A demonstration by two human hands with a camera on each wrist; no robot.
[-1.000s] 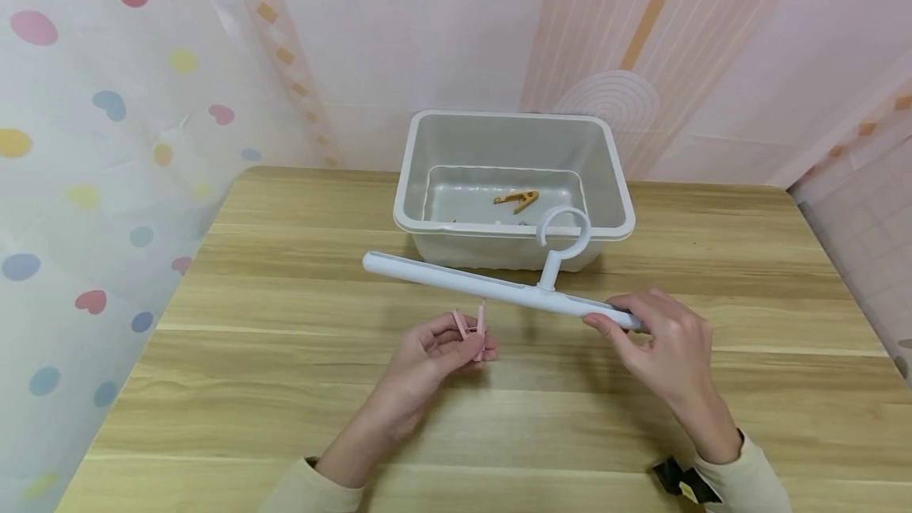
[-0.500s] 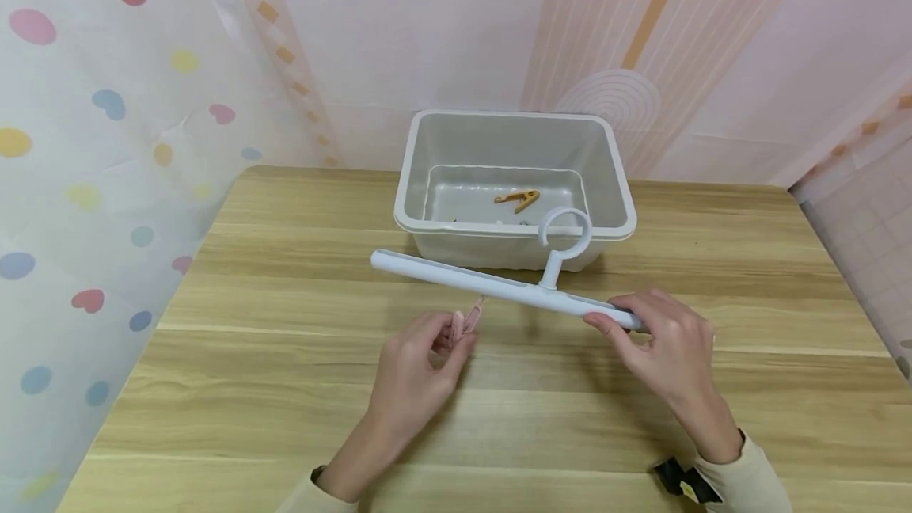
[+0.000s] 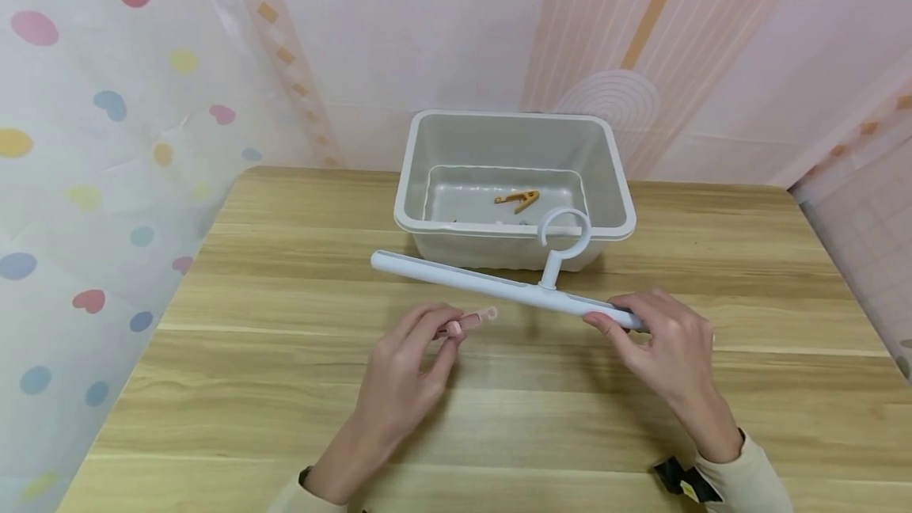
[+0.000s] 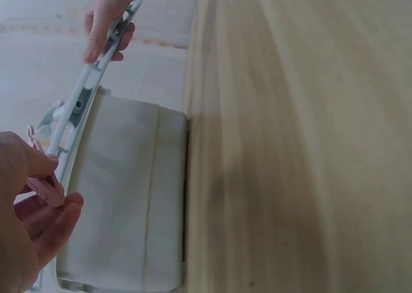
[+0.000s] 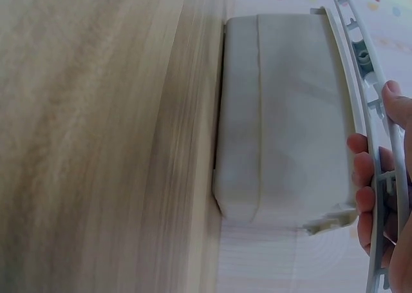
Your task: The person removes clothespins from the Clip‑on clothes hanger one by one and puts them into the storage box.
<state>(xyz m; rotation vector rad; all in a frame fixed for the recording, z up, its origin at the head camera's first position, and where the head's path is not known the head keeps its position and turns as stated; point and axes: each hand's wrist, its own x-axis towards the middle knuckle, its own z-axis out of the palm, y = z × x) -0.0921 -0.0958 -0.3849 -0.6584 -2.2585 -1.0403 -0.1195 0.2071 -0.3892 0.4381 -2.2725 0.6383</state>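
In the head view my left hand pinches a pink clothespin between thumb and fingers. Its small hooked end points right, a little below a white hanger bar. My right hand grips that bar by its right end, holding it above the table with its ring hook upward. The left wrist view shows the clothespin close to the bar; from there I cannot tell whether they touch. In the right wrist view, fingers of the right hand wrap round the bar's slotted underside.
Behind the bar stands a grey plastic bin on the wooden table. An orange clothespin lies inside it, with small bits partly hidden by the front rim. A black object lies by the right sleeve. A patterned curtain hangs behind.
The left fingers have turned the pink clothespin from upright to nearly level, its hooked end now pointing right. The bar moved slightly right at first, then held still in the right hand.
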